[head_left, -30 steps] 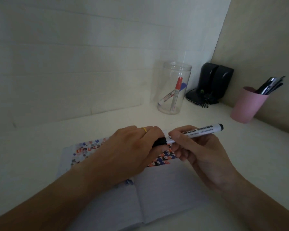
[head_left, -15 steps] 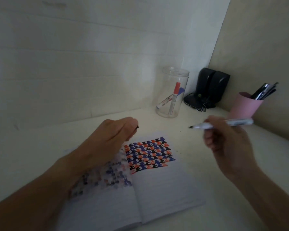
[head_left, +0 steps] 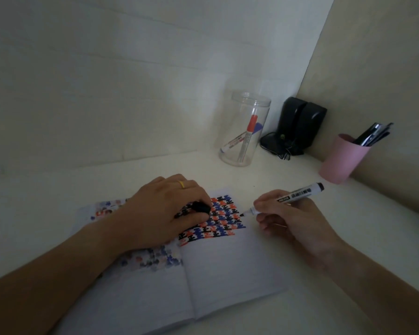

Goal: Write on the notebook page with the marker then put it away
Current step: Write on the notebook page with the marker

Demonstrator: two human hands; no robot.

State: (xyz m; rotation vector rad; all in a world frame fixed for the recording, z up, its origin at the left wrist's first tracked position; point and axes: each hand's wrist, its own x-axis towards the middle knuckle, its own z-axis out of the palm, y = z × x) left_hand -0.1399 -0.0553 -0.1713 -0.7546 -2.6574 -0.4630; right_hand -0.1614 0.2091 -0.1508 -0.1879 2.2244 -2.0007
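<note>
- One second ago both hands were together on the marker (head_left: 298, 195) and pulled the cap (head_left: 200, 206) off; half a second ago they were apart, with the marker in the air above the table.
- Now our right hand (head_left: 290, 218) has come down to the right edge of the notebook (head_left: 228, 267), and it grasps the marker like a pen, barrel between thumb and fingers.
- The tip (head_left: 242, 214) points left and is at the right end of the coloured pattern (head_left: 224, 220) on the right page; we cannot tell if it touches the paper already.
- Our left hand (head_left: 165, 209) has come back onto the notebook. It rests on the upper part near the fold and is closed on the black cap, which shows between the fingers.
- We judge that the uncapping is finished and the writing step is starting. The lower part of both pages is still without marks.
- The putting away is not yet done. The jar (head_left: 246, 131) near the back corner of the table holds two other markers, so it is probably the place for this one; the cup (head_left: 342, 160) at the right edge holds pens.
</note>
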